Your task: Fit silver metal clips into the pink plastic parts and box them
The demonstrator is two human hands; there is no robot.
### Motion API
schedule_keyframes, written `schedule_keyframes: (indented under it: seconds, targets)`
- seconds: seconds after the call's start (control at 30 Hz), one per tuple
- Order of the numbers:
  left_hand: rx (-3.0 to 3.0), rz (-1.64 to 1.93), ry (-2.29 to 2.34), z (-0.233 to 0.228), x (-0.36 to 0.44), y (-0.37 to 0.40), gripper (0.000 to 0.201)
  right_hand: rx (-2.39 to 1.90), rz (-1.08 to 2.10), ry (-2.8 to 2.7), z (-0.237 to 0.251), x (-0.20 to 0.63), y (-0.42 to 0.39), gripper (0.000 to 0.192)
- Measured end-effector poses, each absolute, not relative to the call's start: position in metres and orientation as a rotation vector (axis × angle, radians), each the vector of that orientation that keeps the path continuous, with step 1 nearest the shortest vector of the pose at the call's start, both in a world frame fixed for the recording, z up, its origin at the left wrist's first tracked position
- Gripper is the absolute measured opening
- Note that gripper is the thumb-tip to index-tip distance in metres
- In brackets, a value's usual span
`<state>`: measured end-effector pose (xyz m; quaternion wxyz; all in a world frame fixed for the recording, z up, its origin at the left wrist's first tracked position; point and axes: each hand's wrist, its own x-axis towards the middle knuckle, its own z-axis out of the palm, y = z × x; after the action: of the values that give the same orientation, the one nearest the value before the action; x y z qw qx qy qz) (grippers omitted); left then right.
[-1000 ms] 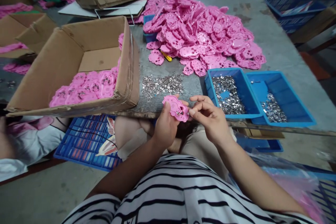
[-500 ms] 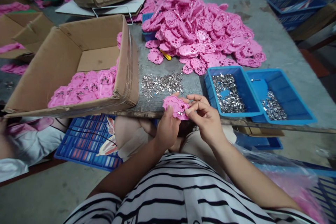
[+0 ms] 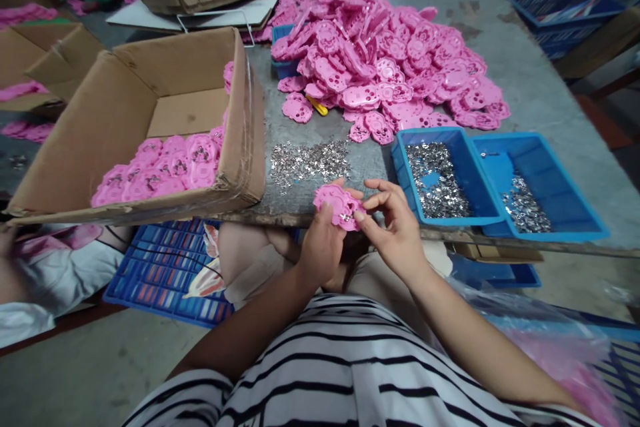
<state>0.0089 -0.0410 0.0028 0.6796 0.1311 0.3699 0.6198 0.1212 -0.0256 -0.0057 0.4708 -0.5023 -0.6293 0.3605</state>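
Pink part (image 3: 338,205) sits clamped in my left hand (image 3: 320,247) at the bench edge. My right hand (image 3: 395,227) pinches at its right end, fingertips together, contents too small to tell.

Cardboard box (image 3: 150,113) left; two trays (image 3: 500,180) right

- Plastic piece (image 3: 338,205) and pile of pieces (image 3: 385,60): pink
- Trays (image 3: 550,167): blue
- Metal bits (image 3: 307,161): silver
- Carton (image 3: 125,100): brown
- Shirt (image 3: 345,373): black-and-white stripes
- Tabletop (image 3: 505,60): grey
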Motion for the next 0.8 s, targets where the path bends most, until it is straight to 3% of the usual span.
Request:
schedule_keyframes:
  seconds: [0.13, 0.27, 0.43, 0.8]
  targets:
    - [0.338, 1.37, 0.826, 0.001, 0.005, -0.042, 0.043, -1.308, 0.547, -1.629, 0.013, 0.159, -0.004, 0.006]
    - [0.36, 1.334, 0.778, -0.002, 0.004, -0.044, 0.051, -1.854, 0.237, -1.915, 0.023, 0.206, 0.035, 0.014]
    - [0.355, 1.273, 0.781, 0.0, 0.008, -0.046, 0.056, -2.318, 0.274, -2.506, 0.015, 0.213, 0.052, 0.018]
    - [0.319, 1.291, 0.788, 0.0, 0.007, -0.045, 0.051, -2.342, 0.234, -2.213, 0.019, 0.22, 0.048, 0.019]
